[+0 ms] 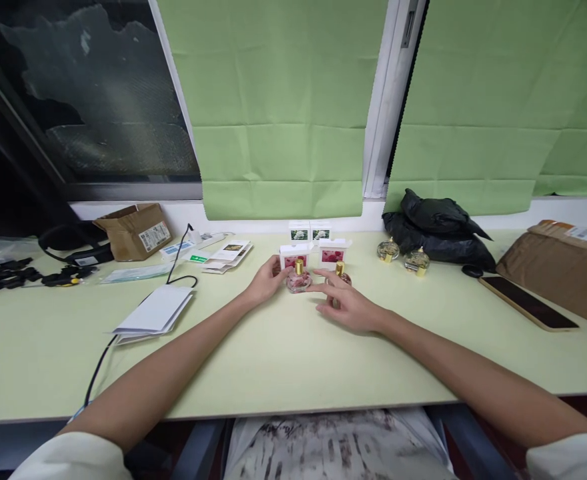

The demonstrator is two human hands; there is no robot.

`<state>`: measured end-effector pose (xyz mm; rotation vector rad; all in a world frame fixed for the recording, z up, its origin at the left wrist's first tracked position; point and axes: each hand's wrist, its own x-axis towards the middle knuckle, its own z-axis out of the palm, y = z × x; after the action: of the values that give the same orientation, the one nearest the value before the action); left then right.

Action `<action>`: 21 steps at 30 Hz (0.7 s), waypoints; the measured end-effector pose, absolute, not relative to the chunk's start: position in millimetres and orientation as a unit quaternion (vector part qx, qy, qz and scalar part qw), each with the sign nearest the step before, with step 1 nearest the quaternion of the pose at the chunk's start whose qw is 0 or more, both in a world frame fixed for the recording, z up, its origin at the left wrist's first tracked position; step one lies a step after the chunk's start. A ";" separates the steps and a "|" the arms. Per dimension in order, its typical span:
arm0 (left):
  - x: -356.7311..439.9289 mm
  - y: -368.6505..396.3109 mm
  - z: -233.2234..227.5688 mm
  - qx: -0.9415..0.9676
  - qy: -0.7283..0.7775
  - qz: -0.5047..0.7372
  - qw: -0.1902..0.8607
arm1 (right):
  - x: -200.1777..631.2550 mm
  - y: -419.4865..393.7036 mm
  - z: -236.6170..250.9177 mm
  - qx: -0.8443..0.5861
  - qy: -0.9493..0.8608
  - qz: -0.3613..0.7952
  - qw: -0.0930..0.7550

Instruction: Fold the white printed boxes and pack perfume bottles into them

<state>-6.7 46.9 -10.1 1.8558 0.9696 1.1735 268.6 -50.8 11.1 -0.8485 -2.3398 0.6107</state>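
A small round glass bottle [298, 280] with pink contents and a gold cap stands on the pale green table [273, 360]. My left hand [266, 280] touches its left side with the fingertips. My right hand [346, 303] reaches in from the right, fingers spread, index finger at the bottle. A second pink bottle [342, 272] with a gold cap stands just behind my right hand, partly hidden. Two open white boxes with pink labels [295, 255] [333, 252] stand right behind the bottles.
Two more white boxes [309, 233] sit by the window sill. Two yellowish bottles [388, 250] [416, 261] stand before a black bag [438, 230]. A phone [527, 303] and brown parcel [561, 267] lie at right. Leaflets [156, 312], a black cable [173, 277] and a cardboard box [136, 230] lie at left.
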 end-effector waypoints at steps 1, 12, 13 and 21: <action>-6.4 45.1 -9.6 0.724 0.368 0.453 0.368 | 268.2 -50.8 11.0 -0.319 -0.874 0.233 0.283; -3.9 31.5 -5.5 0.729 0.329 0.435 0.414 | 264.7 -48.2 7.5 -0.316 -0.886 0.193 0.278; -3.8 30.9 -5.1 0.729 0.327 0.434 0.416 | 264.7 -48.3 7.3 -0.316 -0.884 0.200 0.279; -2.2 25.6 -1.7 0.735 0.315 0.423 0.426 | 264.3 -50.3 8.1 -0.311 -0.878 0.208 0.298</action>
<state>-2.2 25.6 -1.7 1.8383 0.7873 1.0583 264.3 -50.3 8.1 -0.8267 -2.3342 0.5534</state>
